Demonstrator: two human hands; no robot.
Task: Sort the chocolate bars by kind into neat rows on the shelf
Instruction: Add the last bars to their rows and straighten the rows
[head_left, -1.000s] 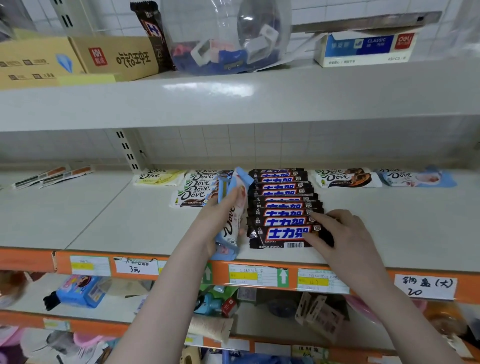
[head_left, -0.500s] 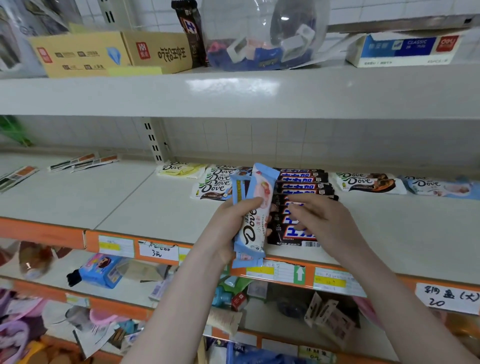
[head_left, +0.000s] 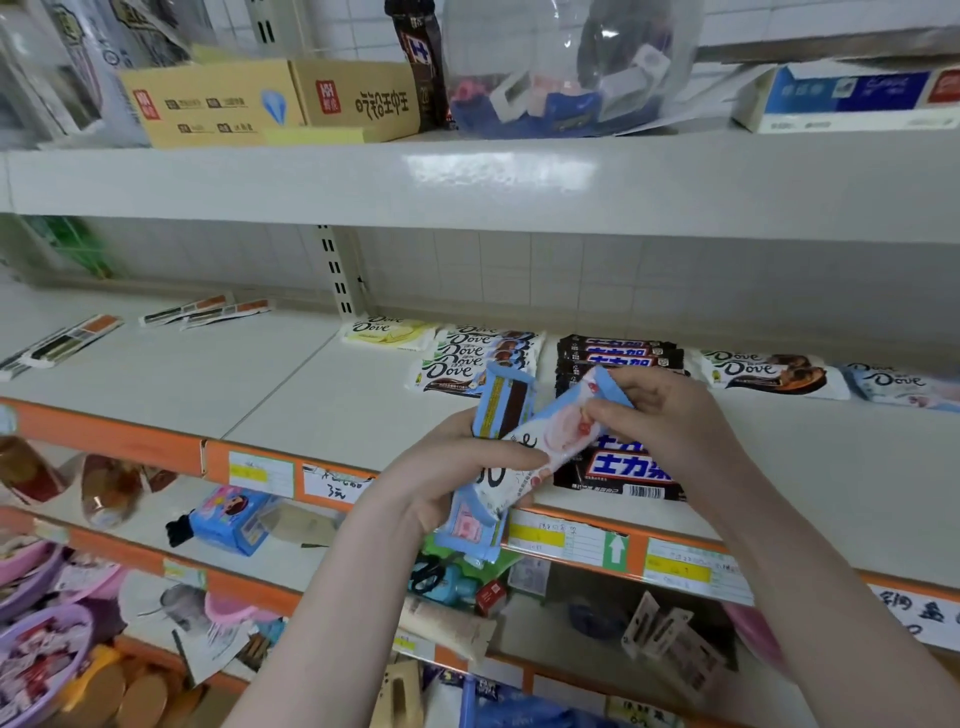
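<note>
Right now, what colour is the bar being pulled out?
Light blue and white wrapper, with pink, in the head view.

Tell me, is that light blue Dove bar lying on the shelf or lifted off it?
Lifted off: the light blue Dove bar slants in the air, pinched between both hands, left and right.

The pale shelf (head_left: 291, 395) carries a yellow Dove bar (head_left: 387, 331), a Dove row (head_left: 470, 358), a dark bar row (head_left: 618, 353) and two Dove bars (head_left: 769, 371) rightward.

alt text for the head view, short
Both hands, left hand and right hand, hold light-blue Dove bars over a shelf, in front of a row of dark Snickers bars flanked by more Dove rows.
</note>
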